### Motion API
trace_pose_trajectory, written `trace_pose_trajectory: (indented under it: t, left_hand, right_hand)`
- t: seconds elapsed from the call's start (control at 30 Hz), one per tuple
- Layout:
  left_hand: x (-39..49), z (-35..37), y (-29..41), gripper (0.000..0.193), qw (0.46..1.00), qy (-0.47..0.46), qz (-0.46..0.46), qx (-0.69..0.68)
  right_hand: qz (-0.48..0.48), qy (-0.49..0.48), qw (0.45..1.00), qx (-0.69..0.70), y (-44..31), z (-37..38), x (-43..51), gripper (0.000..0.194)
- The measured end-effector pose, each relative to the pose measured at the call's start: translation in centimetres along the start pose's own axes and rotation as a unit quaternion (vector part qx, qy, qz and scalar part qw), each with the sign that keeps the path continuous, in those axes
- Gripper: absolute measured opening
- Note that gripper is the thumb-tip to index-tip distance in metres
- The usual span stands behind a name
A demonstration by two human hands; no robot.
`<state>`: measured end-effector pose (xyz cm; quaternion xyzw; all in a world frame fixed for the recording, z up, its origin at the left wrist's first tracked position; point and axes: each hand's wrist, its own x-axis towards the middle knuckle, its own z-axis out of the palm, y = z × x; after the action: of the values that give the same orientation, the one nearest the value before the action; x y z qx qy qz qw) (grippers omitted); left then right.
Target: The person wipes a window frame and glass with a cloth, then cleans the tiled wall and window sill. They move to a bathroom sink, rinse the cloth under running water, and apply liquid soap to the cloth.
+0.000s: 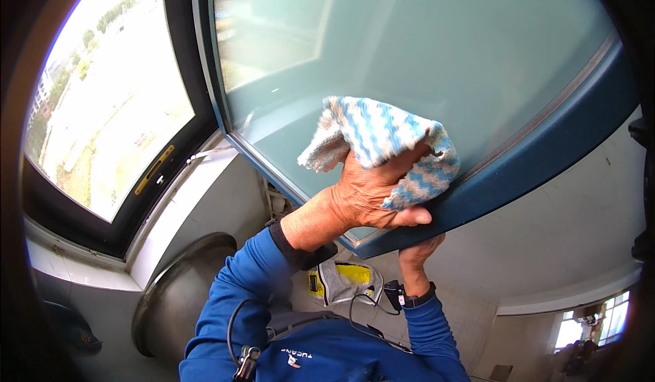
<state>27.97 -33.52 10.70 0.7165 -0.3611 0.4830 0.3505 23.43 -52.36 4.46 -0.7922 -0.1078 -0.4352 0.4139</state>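
Note:
My left hand (371, 190) holds a knitted cloth (381, 131) with blue, white and brownish wavy stripes against the glass pane (435, 49) of a window sash. Part of the cloth is bunched under the fingers, and its far end folds over on the left. The thumb lies over the sash's blue frame (491, 187), near the lower corner. My right hand (422, 251) is at the underside of that frame, right of the corner. Its fingers are mostly hidden behind the sash, so its grip cannot be made out.
At the left, a dark window frame (204, 95) with a yellow handle plate (154, 170) stands beside a white sill (184, 203). Below are a large round metal vessel (179, 295) and a grey-and-yellow bag (348, 282) on the tiled floor. A cable (353, 308) hangs near my right wrist.

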Motion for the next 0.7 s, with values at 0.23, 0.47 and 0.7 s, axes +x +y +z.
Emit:
trace_pose_trajectory:
  t: [0.23, 0.47, 0.7]
  left_hand:
    - [-14.3, 4.8, 2.6, 0.072, 0.989, 0.029, -0.111, 0.089]
    - [-18.4, 5.5, -2.2, 0.067, 0.929, 0.223, -0.284, 0.082]
    - [-17.8, 1.0, -10.8, 0.074, 0.824, 0.235, -0.498, 0.132]
  right_hand:
    - [0.123, -0.015, 0.986, 0.109, 1.4, -0.3, -1.3, 0.05]
    - [0.001, -0.002, 0.997, 0.075, 4.5, -0.1, -2.6, 0.04]
    - [-0.049, 0.012, 0.998, -0.022, 5.4, -0.3, -3.2, 0.042]
